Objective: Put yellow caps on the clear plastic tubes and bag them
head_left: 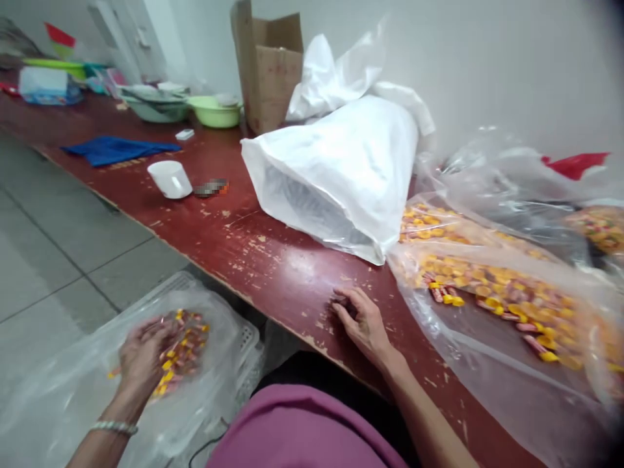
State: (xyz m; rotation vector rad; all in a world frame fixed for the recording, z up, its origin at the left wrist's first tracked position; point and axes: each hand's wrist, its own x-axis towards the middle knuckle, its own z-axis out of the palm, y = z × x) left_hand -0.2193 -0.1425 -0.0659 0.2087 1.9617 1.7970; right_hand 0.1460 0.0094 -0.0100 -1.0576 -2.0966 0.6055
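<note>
My left hand (143,351) hangs over a clear plastic bag (88,390) that lines a white basket (251,338) below the table edge. Small pink pieces with yellow ends (182,354) lie in the bag, right beside my fingers. Motion smears that hand, so whether it holds anything cannot be made out. On the red table (292,279), my right hand (363,322) rests with fingers loosely bent and the thumb apart. Nothing shows in its grasp. To its right, a large clear bag (468,364) lies open with many more yellow-ended pieces (526,299) inside.
A big white sack (341,162) lies mouth forward on the table, with a cardboard box (275,78) behind it. Leftward are a white cup (170,180), a blue cloth (119,149) and a green bowl (214,116). The table's worn front edge runs diagonally past my body.
</note>
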